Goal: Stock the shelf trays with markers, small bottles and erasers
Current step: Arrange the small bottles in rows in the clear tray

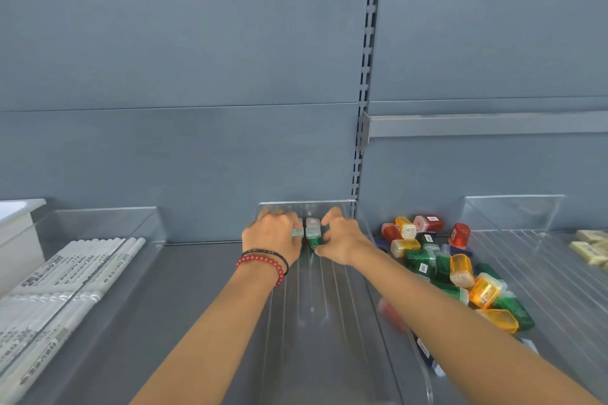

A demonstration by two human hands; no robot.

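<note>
Right now both forearms reach to the back of the clear ribbed plastic middle tray (329,322) on the grey shelf (197,273). The left grip (273,237), red bead bracelet (263,265) at the wrist, is curled round a pale-capped small bottle (297,233). The right grip (342,240) pinches a green small bottle with clear cap (312,238), just beside the first. A loose pile of red, orange and green small bottles (454,273) lies on the shelf right of that tray. White markers (65,279) fill the clear left tray (148,223). Cream erasers (592,246) sit in the clear right tray (526,214).
</note>
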